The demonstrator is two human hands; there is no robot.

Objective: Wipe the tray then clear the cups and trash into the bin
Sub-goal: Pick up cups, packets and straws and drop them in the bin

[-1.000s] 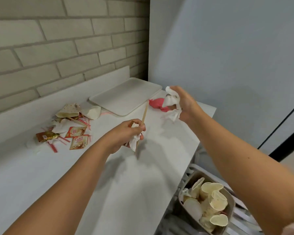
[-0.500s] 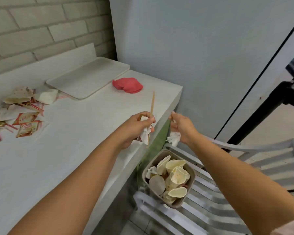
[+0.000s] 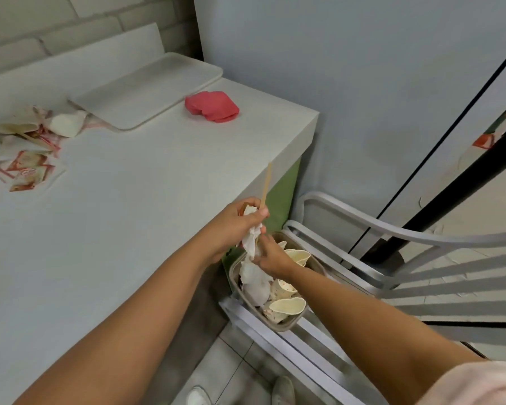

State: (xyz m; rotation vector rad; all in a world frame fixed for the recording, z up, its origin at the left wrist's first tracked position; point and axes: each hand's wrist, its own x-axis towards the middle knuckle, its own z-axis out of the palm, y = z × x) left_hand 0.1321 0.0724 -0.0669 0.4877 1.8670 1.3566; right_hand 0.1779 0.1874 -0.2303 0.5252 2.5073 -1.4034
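- Left hand (image 3: 237, 223), above bin (image 3: 288, 326): grip clenched on napkin (image 3: 250, 244) and wooden stick (image 3: 265, 182).
- Right hand (image 3: 272, 255), over bin: touching napkin; grip state cannot tell.

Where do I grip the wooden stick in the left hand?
Probably pinch the bare upper length of the wooden stick above the left hand, coming from the right: it stands nearly upright, and its lower end is buried in the fist with tissue.

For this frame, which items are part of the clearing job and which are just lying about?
Job: tray; red cloth; wrappers on the counter; tissue and wooden stick in the left hand; bin with cups.
Lying about: grey chair under the bin; black stand leg.
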